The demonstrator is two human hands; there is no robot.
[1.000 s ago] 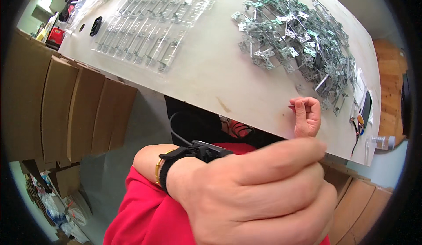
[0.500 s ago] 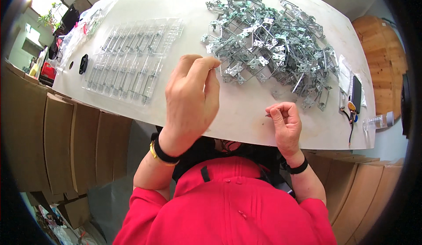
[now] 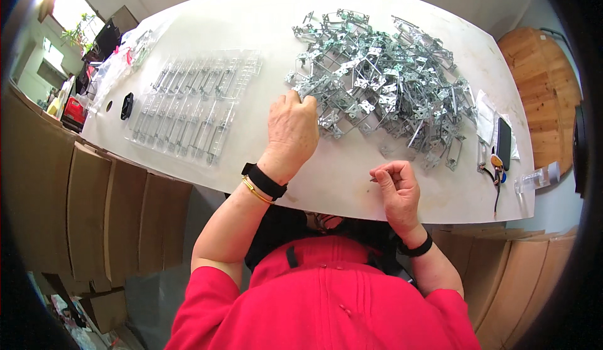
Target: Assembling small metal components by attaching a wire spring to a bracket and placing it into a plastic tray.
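A large heap of silvery metal brackets [image 3: 392, 80], joined by thin rods, lies tangled on the white table [image 3: 339, 193]. At the heap's near left edge, my left hand [image 3: 291, 130] has its fingers curled together on a metal bracket [image 3: 305, 90]; the fingertips are partly hidden. My right hand [image 3: 400, 193] hovers over the table's near side, just below the heap. Between its thumb and forefinger it pinches a small dark piece [image 3: 374, 180], of which only a tip shows. Left of the heap rests a clear plastic tray [image 3: 253, 67] with rows of similar rodded metal parts.
A black oval object [image 3: 127, 106] lies left of the tray. On the right are a black phone [image 3: 504, 139], white tissue [image 3: 485, 119], keys [image 3: 497, 161] and a clear bottle [image 3: 537, 178]. Cardboard boxes [image 3: 88, 205] line the left side below the table.
My left hand has moved from above the table onto the heap's left edge, its fingers curling in. The right hand keeps its pinch, nearly in place. The view has tilted slightly.
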